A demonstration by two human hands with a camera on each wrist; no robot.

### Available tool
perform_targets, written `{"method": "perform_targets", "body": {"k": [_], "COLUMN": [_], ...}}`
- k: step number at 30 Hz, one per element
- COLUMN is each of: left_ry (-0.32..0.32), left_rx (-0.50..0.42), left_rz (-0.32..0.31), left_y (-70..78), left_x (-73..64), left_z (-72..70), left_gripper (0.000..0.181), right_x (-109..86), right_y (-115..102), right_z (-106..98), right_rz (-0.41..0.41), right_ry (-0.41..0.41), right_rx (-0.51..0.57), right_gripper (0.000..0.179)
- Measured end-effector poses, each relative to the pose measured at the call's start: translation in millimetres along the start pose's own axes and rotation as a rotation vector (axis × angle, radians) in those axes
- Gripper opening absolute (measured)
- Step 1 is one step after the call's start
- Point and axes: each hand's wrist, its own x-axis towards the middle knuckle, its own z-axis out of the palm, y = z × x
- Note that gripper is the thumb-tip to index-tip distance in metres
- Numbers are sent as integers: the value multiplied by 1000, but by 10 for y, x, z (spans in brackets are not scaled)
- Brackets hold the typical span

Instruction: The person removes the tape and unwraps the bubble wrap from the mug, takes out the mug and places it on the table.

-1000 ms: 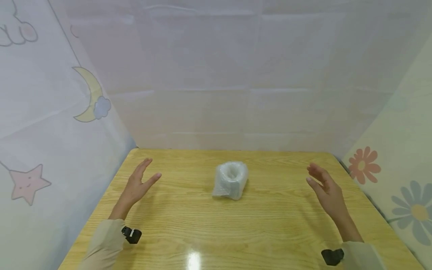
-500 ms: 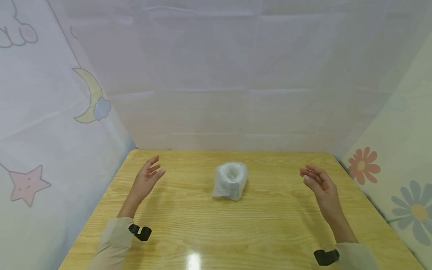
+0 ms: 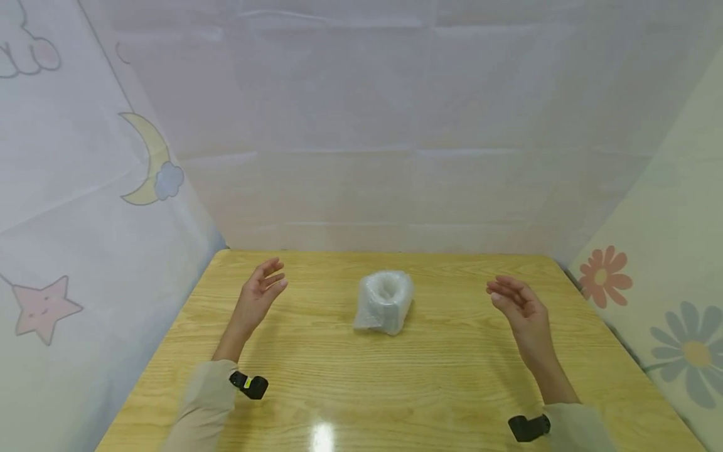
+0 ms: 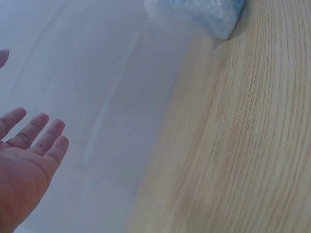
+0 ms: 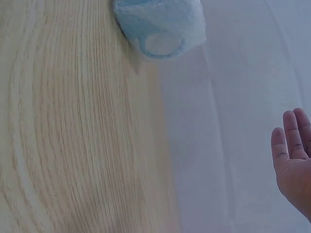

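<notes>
And there's the bubble-wrapped bundle (image 3: 385,302), sitting on the wood-grain bench (image 3: 361,376), round hollow facing up; the right wrist view picks out a pale blue ring through the wrap; off to the bundle's left, well apart, hovers the left hand (image 3: 257,300) — grip relaxed, fingers gently bent, a gap to the thumb, nothing held; over on the bundle's right, also well apart, the right hand (image 3: 522,314) mirrors it — grip loosely curved, nothing in it either; pale sleeves (image 3: 203,398) and black wrist cameras (image 3: 257,387) sit nearer than the bundle; behind the bundle rises a creased pale backdrop (image 3: 350,125); far to its right, a reddish printed flower (image 3: 601,277).
</notes>
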Motion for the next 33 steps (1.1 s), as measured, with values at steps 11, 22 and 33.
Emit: {"method": "perform_targets", "body": {"k": [11,22,33], "left_ry": [-58,-85,-95], "left_rx": [-36,-79,-22], "left_rz": [3,-25,-4], "left_y": [252,163,-237], "left_x": [32,68,101], "left_z": [277,396,540], "left_gripper": [53,56,57], "right_x": [12,3,-50], "right_y": [73,194,352], "right_z": [148,319,505], "right_rz": [6,47,140], "right_ry": [28,22,4], "right_rx": [10,16,-150], "right_gripper": [29,33,32]}}
